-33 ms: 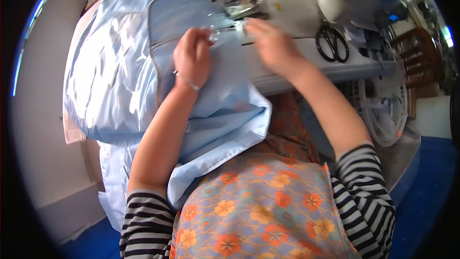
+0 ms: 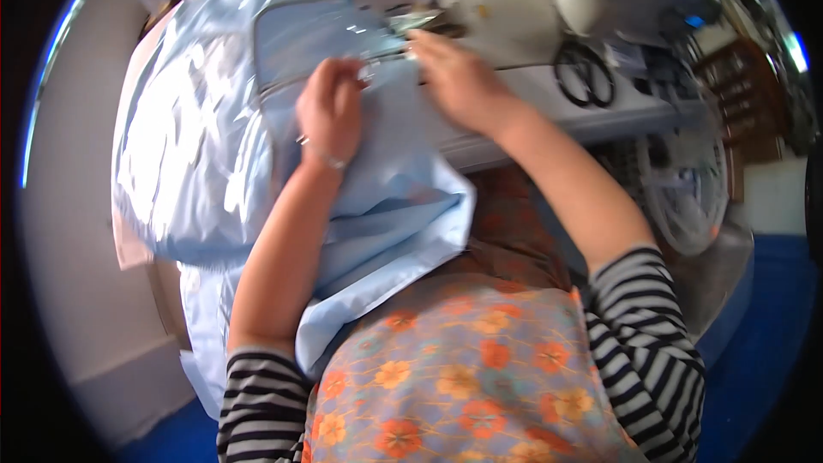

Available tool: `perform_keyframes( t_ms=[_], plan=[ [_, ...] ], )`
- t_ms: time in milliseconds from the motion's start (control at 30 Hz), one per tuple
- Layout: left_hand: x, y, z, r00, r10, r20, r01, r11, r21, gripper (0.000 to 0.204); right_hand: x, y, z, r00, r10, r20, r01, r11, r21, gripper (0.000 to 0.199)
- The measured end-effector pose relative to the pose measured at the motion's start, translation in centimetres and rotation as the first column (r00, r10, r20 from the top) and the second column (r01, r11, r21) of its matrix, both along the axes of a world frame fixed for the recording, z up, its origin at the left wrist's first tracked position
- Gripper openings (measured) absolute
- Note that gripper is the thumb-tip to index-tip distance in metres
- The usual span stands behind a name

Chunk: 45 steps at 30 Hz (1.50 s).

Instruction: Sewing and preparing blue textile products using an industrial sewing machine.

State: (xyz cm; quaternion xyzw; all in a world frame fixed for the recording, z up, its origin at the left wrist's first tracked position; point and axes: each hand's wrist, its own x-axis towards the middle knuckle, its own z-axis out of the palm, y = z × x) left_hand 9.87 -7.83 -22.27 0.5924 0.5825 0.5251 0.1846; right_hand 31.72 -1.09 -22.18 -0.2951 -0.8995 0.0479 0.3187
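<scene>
Evidently, blue cloth (image 2: 386, 197) is pressed flat under both hands, left hand (image 2: 330, 116) and right hand (image 2: 459, 81), at the sewing machine (image 2: 506, 9); most cloth hangs unsewn leftward, scissors (image 2: 585, 73) lying right.

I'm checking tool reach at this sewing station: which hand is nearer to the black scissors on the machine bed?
Right. The right hand presses the light blue fabric beside the needle area, just left of the black scissors. The left hand lies further left on the fabric.
</scene>
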Motion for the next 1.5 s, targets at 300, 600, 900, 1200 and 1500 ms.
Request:
perform_keyframes(
  t_ms=[300,600,900,1200,1500],
  plan=[
    [-0.3,-0.8,-0.7,0.966,-0.228,-0.118,0.230,0.973,-0.002,0.032,13.3,-11.5,-3.1,0.945,-0.039,-0.325,-0.035,0.976,-0.217,0.022],
    [0.8,-1.9,1.7,0.758,-0.127,-0.640,0.233,0.969,0.084,0.045,41.9,-14.8,-10.1,0.161,-0.926,0.342,0.985,0.170,-0.004,0.032],
    [5.1,-4.8,6.1,0.694,-0.258,-0.672,0.434,0.895,0.105,0.041,33.2,-11.5,-3.4,0.688,-0.726,0.017,0.655,0.611,-0.445,0.019],
    [12.4,-7.1,7.7,0.716,-0.619,-0.321,0.539,0.784,-0.308,0.022,13.1,-11.8,6.4,0.991,0.004,-0.135,-0.085,0.794,-0.602,0.012],
    [5.2,-4.3,8.1,0.950,-0.268,-0.162,0.221,0.940,-0.261,0.013,15.8,-7.0,12.0,0.881,-0.257,-0.396,-0.262,0.432,-0.863,0.023]
  ],
)
